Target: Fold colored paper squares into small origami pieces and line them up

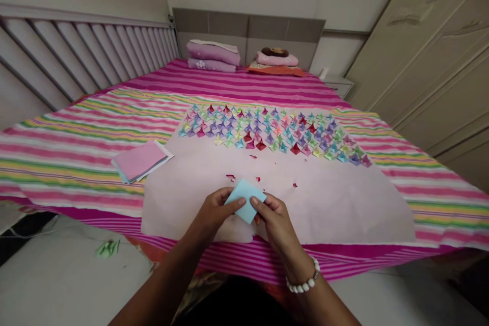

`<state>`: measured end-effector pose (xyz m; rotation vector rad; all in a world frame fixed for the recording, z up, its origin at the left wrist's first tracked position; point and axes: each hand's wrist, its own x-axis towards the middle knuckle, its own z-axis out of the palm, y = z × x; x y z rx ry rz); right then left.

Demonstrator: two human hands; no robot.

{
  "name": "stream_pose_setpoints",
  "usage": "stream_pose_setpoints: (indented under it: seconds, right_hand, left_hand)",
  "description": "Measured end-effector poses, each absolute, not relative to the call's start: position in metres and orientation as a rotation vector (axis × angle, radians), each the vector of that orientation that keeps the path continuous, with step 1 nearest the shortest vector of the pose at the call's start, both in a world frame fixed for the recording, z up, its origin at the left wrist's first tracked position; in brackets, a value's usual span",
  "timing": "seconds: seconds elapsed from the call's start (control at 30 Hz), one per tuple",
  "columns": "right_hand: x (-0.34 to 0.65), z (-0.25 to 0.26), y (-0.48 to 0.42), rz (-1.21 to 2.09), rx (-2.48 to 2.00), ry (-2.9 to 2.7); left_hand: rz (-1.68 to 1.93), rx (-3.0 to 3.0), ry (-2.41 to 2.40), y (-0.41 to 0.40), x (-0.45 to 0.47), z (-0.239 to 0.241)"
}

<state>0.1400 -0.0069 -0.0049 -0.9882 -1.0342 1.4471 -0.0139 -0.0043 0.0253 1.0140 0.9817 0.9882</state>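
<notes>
A light blue square of folded paper (246, 196) is held between both hands above the near edge of a large pale sheet (344, 204). My left hand (219, 209) pinches its left side, the thumb lying on top and the fingers mostly underneath. On the right, my right hand (270, 211) grips the other side with its thumb pressed on the paper. Rows of small folded paper shapes (260, 130) in many colours cover the far part of the sheet. Several dark red scraps (257, 179) lie between them and my hands.
Left of the sheet lies a stack of coloured paper (139, 160), pink on top. The striped bedspread (69, 147) spreads underneath. Folded bedding (213, 55) sits by the headboard (221, 23). A crumpled green paper (108, 248) is on the floor at left; a railing (95, 53) stands beyond the bed.
</notes>
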Motion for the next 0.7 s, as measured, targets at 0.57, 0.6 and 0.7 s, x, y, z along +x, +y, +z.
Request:
stream_pose_setpoints:
  seconds: [0.57,0.6,0.7]
  right_hand:
    - [0.141,0.002,-0.013,1.399,-0.924,-1.145]
    - [0.141,0.002,-0.013,1.398,-0.919,-1.140]
    - [0.142,0.001,-0.012,1.398,-0.906,-1.138]
  left_hand:
    - [1.341,1.664,1.064,-0.013,-0.021,0.025]
    - [1.359,1.701,1.066,-0.013,-0.021,0.025]
    - [1.347,1.779,1.098,-0.012,-0.022,0.027]
